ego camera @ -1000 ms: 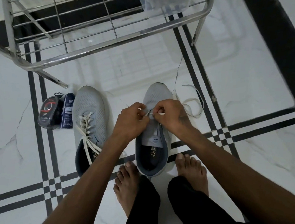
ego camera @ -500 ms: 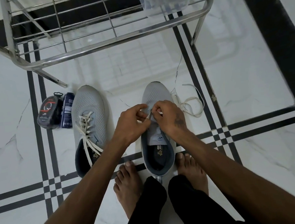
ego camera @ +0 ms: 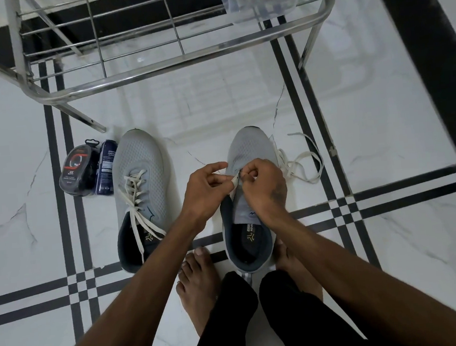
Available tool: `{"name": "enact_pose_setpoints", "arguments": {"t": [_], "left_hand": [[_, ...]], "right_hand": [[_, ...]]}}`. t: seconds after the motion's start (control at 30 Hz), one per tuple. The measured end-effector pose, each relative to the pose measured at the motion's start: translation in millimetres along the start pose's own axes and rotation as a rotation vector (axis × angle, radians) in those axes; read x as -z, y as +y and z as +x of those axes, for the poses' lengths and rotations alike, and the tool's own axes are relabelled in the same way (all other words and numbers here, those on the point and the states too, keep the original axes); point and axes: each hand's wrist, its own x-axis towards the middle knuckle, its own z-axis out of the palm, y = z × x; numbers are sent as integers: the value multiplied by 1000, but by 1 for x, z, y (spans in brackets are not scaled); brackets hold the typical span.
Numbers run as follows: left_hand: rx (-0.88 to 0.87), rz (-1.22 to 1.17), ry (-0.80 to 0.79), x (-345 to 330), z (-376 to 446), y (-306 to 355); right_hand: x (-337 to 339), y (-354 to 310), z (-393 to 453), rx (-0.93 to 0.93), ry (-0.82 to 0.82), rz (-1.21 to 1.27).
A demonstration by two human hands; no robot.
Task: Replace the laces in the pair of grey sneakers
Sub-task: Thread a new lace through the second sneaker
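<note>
Step in hand looked like unthreading the old lace from the right-hand sneaker (ego camera: 247, 198), down at the lowest eyelets near the toe end of the throat. Both hands worked right at that spot: left hand (ego camera: 205, 190) had thumb and forefinger pinched on what looked like a bit of lace or the eyelet edge, other fingers loosely curled; right hand (ego camera: 264, 186) was curled over the tongue, fingertips pinching at the same point, though exactly what it held was too small to tell. To do it well, my read: pull the lace straight out along the eyelet axis, steady the eyelet row with the other hand so the mesh doesn't pucker, and feed slack from the loose side instead of yanking. The loose lace (ego camera: 302, 163) trailed off the shoe's far-right side onto the floor (ego camera: 384, 145), just beside the right hand, partly looped. That shoe sat directly under both hands, heel between the person's bare feet, toe pointing at the metal rack (ego camera: 157, 66). The other sneaker (ego camera: 140, 197) was fully laced, untouched, left of the left forearm, apart from both hands. Two dark packages (ego camera: 89, 171) lay against its far-left side, toward the rack leg; possibly the new laces, unconfirmed.
</note>
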Motion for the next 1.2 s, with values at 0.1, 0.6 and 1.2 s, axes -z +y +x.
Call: {"name": "enact_pose_setpoints", "arguments": {"t": [0.1, 0.6, 1.2], "left_hand": [[-5, -6, -2, -1, -2, -1], [-439, 734, 138, -18, -1, -3], [-540, 1267, 113, -11, 27, 18]], "right_hand": [[-1, 1, 0, 11, -16, -1], [3, 10, -7, 114, 10, 131], [21, 27, -30, -53, -58, 45]]}}
